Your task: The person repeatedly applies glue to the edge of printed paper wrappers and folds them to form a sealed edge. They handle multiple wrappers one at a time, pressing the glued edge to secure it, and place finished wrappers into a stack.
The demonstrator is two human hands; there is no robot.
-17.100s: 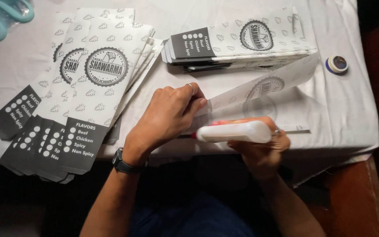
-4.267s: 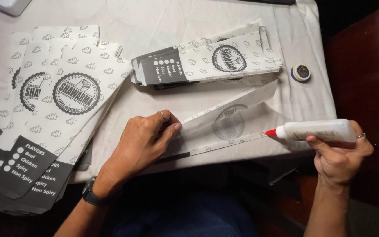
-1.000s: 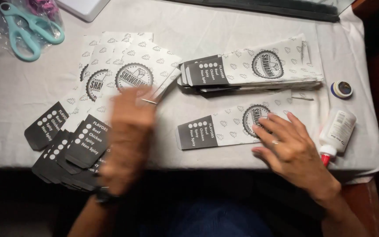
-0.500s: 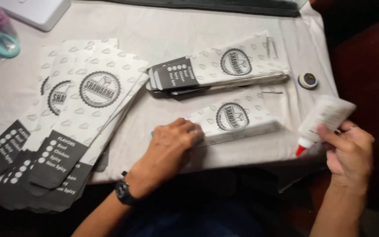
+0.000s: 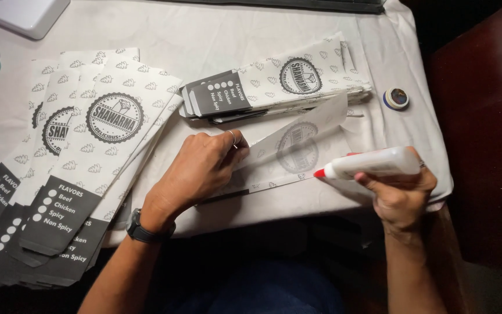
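At frame centre, the left hand [image 5: 201, 168] presses flat on a printed white paper sleeve [image 5: 297, 152]; the right hand [image 5: 399, 195] grips a white red-tipped glue bottle [image 5: 370, 164] at right.

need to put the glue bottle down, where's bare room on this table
Bare cloth lies at the top middle, between the white box and the folded stack, and by the small round cap. The fanned flat sleeves crowd the left; the left hand, open sleeve and right hand with the glue bottle fill the front.
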